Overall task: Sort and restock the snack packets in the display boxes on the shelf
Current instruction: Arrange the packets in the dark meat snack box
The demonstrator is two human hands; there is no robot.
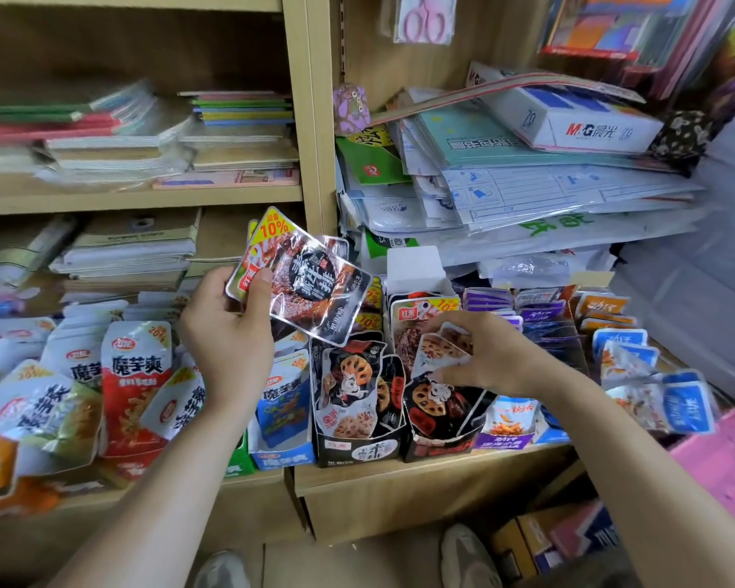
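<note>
Over shelf [399, 477] front | L hand [230, 337] grips fan of black steak pkts [315, 286], raised in air | R hand [489, 358] pinches lotus-root pkt [440, 348] at top of black display box [438, 449]

Display boxes [357, 449] on shelf [421, 477] (packets [353, 375] inside)
</note>
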